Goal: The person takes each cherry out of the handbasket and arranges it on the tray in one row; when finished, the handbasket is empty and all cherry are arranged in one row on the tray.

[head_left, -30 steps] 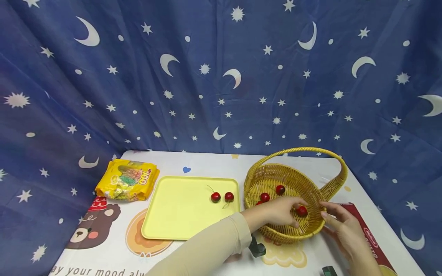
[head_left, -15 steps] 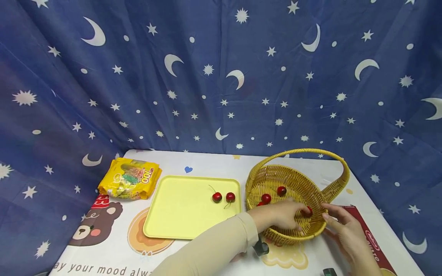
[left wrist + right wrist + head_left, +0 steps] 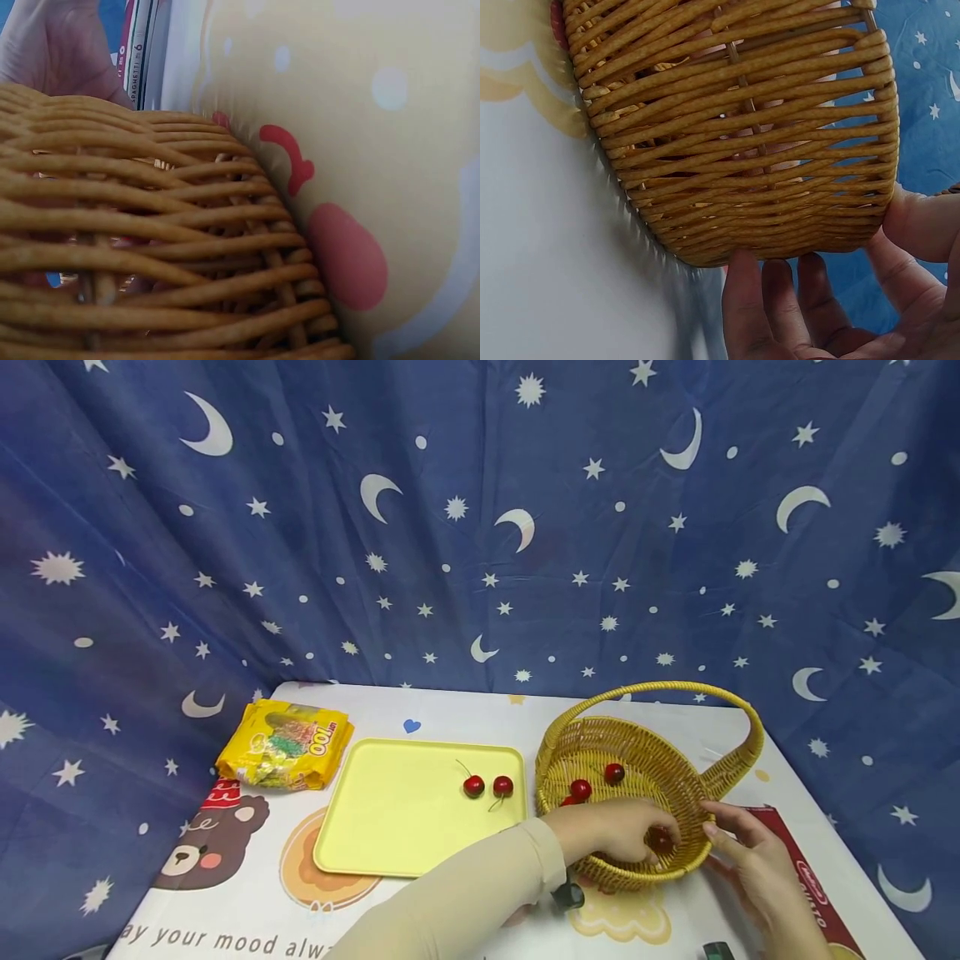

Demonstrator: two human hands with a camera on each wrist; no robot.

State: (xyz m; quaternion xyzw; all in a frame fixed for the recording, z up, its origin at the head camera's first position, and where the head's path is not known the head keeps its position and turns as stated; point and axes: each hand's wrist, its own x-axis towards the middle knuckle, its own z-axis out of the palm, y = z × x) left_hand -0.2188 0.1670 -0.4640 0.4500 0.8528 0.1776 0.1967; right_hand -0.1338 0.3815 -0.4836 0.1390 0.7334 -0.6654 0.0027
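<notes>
A round wicker basket (image 3: 637, 735) with a tall arched handle stands on the right of the table. My left hand (image 3: 626, 831) reaches down inside it, its thumb and index finger around a red cherry (image 3: 661, 839) that they partly hide. Several more cherries (image 3: 581, 790) lie in the basket, left of and behind that hand. With its thumb on the rim and its fingers against the outer wall, my right hand (image 3: 757, 868) grips the basket's right side. Only woven wall (image 3: 150, 225) shows in the left wrist view's foreground.
Left of the basket lies a yellow tray (image 3: 390, 810) bearing two stemmed cherries (image 3: 473, 787). Farther left is a yellow snack bag (image 3: 285, 746). A dark red package (image 3: 806, 877) lies under and beyond my right forearm. A starry blue curtain (image 3: 450, 527) hangs behind the table.
My left hand's fingers have moved right inside the basket and closed around the cherry, which has shifted slightly toward me. The right hand keeps its grip on the rim. The head view has shifted a little.
</notes>
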